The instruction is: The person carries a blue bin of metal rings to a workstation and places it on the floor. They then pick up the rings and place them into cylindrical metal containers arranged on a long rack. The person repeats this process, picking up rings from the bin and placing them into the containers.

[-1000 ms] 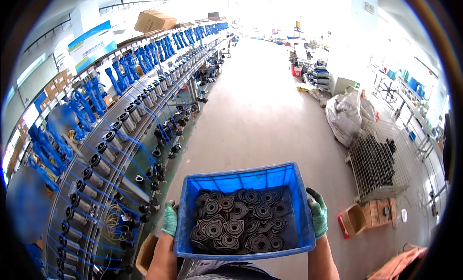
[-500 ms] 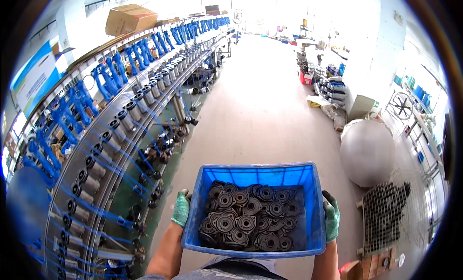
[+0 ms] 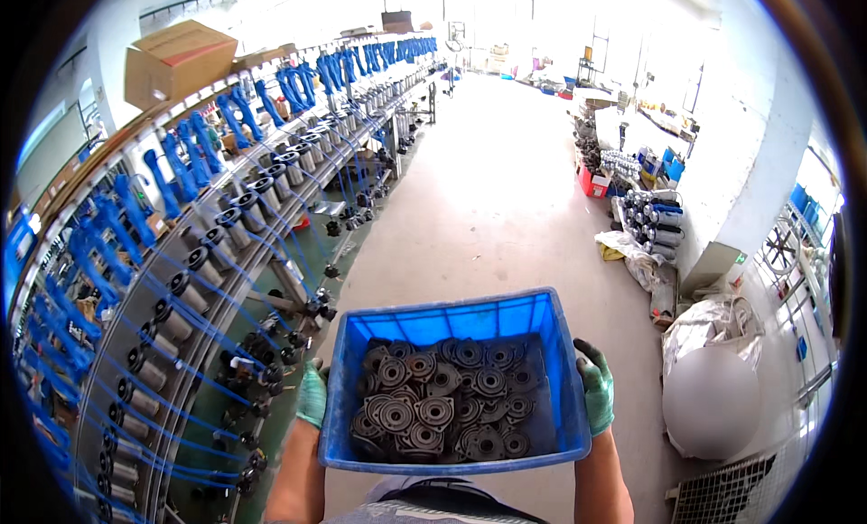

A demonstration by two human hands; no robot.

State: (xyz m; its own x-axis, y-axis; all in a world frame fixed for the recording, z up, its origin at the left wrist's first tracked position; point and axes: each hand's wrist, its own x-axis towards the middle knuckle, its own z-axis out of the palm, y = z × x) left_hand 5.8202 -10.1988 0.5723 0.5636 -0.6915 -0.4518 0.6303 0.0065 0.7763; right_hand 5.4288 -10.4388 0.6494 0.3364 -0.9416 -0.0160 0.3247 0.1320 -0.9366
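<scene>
One rectangular blue plastic tub (image 3: 452, 324) in front of the torso (image 3: 433, 502); green-gloved left hand (image 3: 312, 397) and green-gloved right hand (image 3: 597, 396) grip its two ends, fingers partly hidden. Contents: one heap of dark ring-shaped metal flanges (image 3: 435, 412), perhaps twenty-odd, overlap obscuring count.

The blue plastic bin (image 3: 454, 466) hides parts of your gloved left hand (image 3: 312, 397) and gloved right hand (image 3: 597, 393); its lower metal flanges (image 3: 437, 413) lie buried. Your forearms (image 3: 296, 474) and the right-hand wire-mesh crate (image 3: 722, 499) are cut off nearest you. Much of the white sack (image 3: 713, 322) is blurred; far items (image 3: 498, 58) are too small to identify.
</scene>
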